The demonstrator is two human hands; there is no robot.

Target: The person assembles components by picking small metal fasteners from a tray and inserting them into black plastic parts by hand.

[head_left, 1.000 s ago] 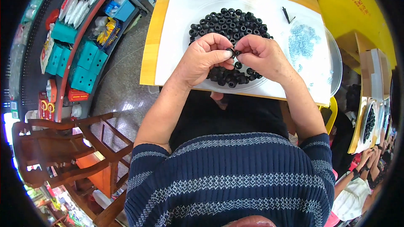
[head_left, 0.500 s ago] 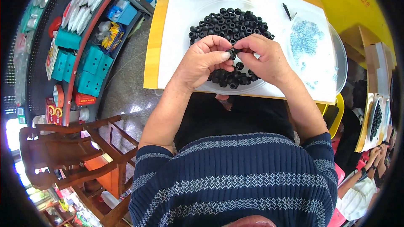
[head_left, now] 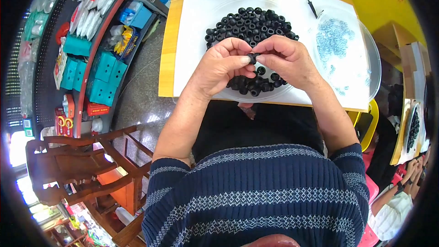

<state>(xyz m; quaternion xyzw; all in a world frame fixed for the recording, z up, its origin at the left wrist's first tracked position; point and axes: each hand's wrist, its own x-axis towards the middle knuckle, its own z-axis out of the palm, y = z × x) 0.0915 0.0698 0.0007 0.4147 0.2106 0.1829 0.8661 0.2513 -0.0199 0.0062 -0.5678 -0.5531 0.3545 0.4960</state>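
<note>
A small black hollow cap (head_left: 252, 58) is pinched between the fingertips of both my hands. My left hand (head_left: 222, 66) grips it from the left with thumb and index finger, the other fingers curled. From the right, the thumb and index finger of my right hand (head_left: 289, 62) press on it; whether they also pin a smaller part is hidden. Under and beyond my hands, many black hollow caps (head_left: 249, 26) lie in a round clear tray (head_left: 215, 11). One loose cap (head_left: 261, 70) lies just below my fingers.
Right of the caps, small clear bluish pieces (head_left: 335, 37) lie in another clear tray (head_left: 376, 71), near a thin black tool (head_left: 312, 9). A yellow bin (head_left: 369, 128) stands under the table's right side. Left are stocked shelves (head_left: 82, 64) and a wooden chair (head_left: 87, 164). Another person's arm (head_left: 388, 196) shows far right.
My right thumb and fingers have closed in on the black cap, hiding the dark bit that showed at their tips. The view has shifted slightly; my left hand keeps its grip.
</note>
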